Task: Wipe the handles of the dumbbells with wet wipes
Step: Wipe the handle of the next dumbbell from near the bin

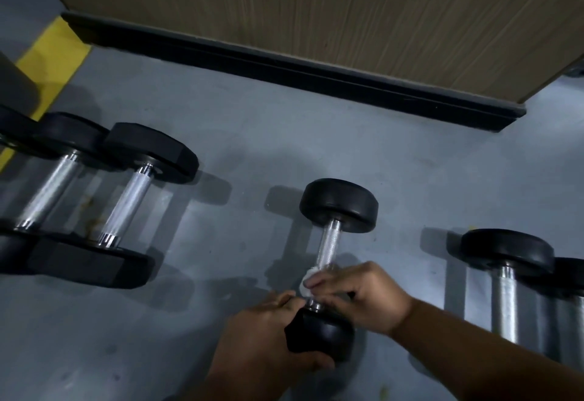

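Small dumbbell [331, 271] is lying on the grey floor [252, 135] just below frame centre, its handle [329, 247] running from 12 toward 6 o'clock. The far head is sitting at 12 o'clock of the hands; the near head is sitting under them.

Left hand [268, 334] is gripping the near head from the 8 o'clock side — fingers curled round the black rubber, thumb crossing underneath it.

Right hand [363, 293] is coming in from 4 o'clock, fingers closed together around a white wet wipe [307, 278] and pressing it onto the low end of the handle, just above the near collar. The wipe is bunched, showing only at the fingertips.

At 9 o'clock, two larger dumbbells [126, 201] are lying side by side, touching, chrome handles parallel, with a third partly cut by the frame edge. At 3 to 4 o'clock, two more dumbbells [508, 277] are lying close together, the right one partly out of frame.

At 12 o'clock a wood-grain panel [316, 5] is standing on a black base strip [284, 67]. A yellow floor stripe [50, 56] is showing at 10 o'clock.
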{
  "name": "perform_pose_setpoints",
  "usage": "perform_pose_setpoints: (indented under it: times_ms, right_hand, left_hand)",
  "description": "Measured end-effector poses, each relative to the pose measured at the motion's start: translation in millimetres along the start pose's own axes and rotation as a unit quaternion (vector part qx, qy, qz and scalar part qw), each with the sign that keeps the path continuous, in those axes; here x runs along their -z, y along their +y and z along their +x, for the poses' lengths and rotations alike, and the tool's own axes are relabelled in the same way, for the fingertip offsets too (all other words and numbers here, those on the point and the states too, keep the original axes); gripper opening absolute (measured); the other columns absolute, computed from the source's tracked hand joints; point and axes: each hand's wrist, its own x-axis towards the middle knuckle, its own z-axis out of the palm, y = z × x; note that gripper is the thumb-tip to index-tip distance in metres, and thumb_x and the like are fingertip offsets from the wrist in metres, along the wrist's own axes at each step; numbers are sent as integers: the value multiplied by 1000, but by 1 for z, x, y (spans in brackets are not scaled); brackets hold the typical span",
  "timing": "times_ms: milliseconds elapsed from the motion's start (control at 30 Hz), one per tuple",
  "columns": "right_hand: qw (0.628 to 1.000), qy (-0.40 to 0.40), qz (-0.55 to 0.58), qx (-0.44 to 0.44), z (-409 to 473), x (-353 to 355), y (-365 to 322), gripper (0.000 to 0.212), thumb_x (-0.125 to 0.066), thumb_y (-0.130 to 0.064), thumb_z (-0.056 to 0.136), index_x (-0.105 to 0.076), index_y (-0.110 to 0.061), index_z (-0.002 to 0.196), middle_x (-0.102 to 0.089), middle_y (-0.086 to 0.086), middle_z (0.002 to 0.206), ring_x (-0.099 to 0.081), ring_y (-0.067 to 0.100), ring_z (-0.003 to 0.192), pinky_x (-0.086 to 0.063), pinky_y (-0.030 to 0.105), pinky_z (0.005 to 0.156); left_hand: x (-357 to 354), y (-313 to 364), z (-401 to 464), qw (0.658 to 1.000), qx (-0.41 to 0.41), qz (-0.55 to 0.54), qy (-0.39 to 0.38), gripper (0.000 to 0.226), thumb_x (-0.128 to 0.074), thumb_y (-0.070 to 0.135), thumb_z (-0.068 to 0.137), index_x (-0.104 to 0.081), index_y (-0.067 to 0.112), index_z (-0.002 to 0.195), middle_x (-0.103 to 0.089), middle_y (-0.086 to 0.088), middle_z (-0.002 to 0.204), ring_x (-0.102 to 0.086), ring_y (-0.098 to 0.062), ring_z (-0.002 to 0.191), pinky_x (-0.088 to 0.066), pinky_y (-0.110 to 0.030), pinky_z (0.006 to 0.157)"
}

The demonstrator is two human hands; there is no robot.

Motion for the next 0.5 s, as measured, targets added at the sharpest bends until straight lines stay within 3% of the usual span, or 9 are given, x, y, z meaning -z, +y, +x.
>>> perform_pose_setpoints:
  times_ms: [67, 167, 200, 367, 433, 500]
  right_hand:
    - [997, 67, -36, -16, 18, 10, 10, 16, -77, -20, 90, -80, -22, 106, -73, -15, 115, -67, -2, 109, -55, 28, 97]
    - [969, 212, 19, -122, 31, 13, 18, 18, -79, -10, 86, -81, -20, 100, -74, -18, 109, -69, -1, 106, -54, 35, 99]
    - [972, 201, 22, -120, 27, 8, 14, 16, -79, -12, 86, -82, -20, 99, -74, -18, 109, -69, -1, 106, -54, 35, 99]
    - [998, -47, -16, -24, 3, -1, -7, 14, -73, -28, 93, -81, -24, 103, -74, -16, 113, -67, -6, 107, -55, 27, 94]
    - [996, -14, -88, -12, 23, 14, 7, 13, -73, -30, 92, -80, -29, 103, -73, -19, 115, -64, -10, 107, -55, 26, 93]
    - [988, 90, -90, -87, 37, 23, 18, 13, -76, -27, 90, -81, -32, 101, -72, -24, 111, -63, -13, 107, -54, 29, 96]
  left_hand:
    - [-2, 0, 0, 1000, 0, 9, -19, 85, -56, 87, 57, -50, 42, 128, -58, 26, 124, -58, 8, 109, -46, -12, 86]
    - [-6, -3, -3, 999, 14, -46, -25, 71, -58, 86, 47, -63, 36, 98, -67, 22, 91, -66, 5, 78, -54, -17, 58]
    - [-11, -5, -5, 998, 8, -57, -4, 68, -59, 85, 45, -65, 36, 92, -67, 21, 85, -67, 3, 73, -53, -17, 52]
    - [-18, -6, -3, 999, -15, -41, 24, 67, -62, 79, 45, -71, 33, 94, -71, 16, 85, -70, -3, 72, -55, -19, 55]
    - [-17, -4, -2, 999, -4, -41, 22, 62, -63, 81, 44, -65, 32, 82, -66, 15, 75, -66, -2, 66, -50, -17, 53]
    - [-21, -6, -5, 997, -6, -64, 34, 62, -68, 80, 44, -61, 30, 80, -62, 13, 74, -64, -4, 66, -50, -19, 51]
